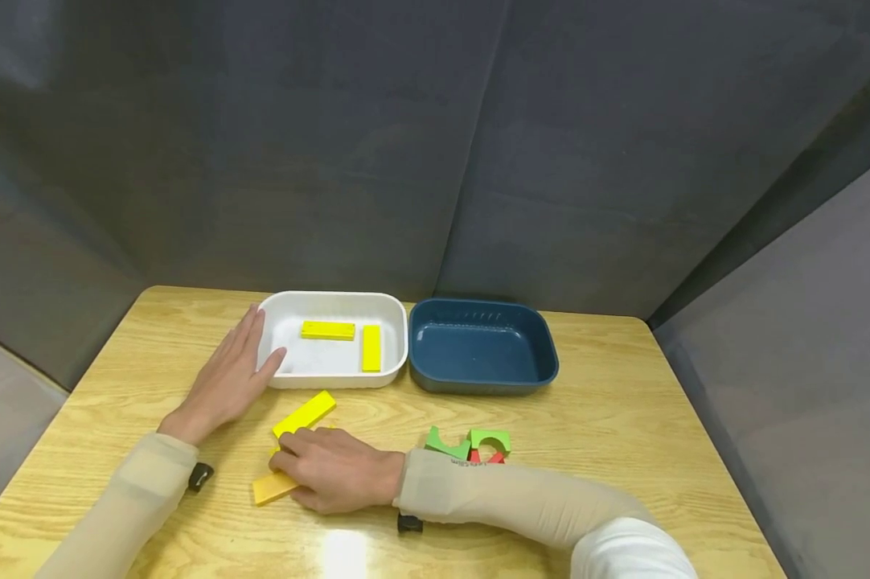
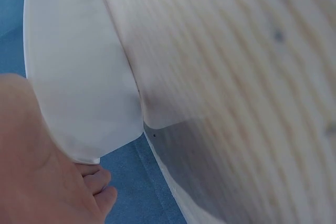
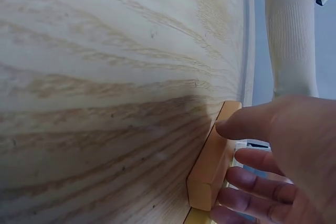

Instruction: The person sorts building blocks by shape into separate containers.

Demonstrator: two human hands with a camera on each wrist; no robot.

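Observation:
My left hand (image 1: pixel 225 378) rests against the left end of the white tray (image 1: pixel 331 381), fingers straight along its outside and thumb over the near rim. Inside that tray lie two yellow blocks, one lengthwise (image 1: pixel 328 330) and one crosswise (image 1: pixel 371 348). In front of the tray, my right hand (image 1: pixel 344 470) pinches an orange-yellow block (image 3: pixel 212 166), its thumb on one side and fingers along the other. Just beyond the hand a long yellow block (image 1: pixel 305 413) lies at a slant. Part of another yellow piece shows beside the fingers, mostly hidden.
A dark blue tray (image 1: pixel 484 388) stands right of the white one, with nothing in it. Green arched blocks (image 1: pixel 490 439) and red pieces (image 1: pixel 496 458) lie beyond my right forearm, which partly hides them. Dark grey partitions (image 1: pixel 334 145) enclose the wooden table (image 1: pixel 609 418).

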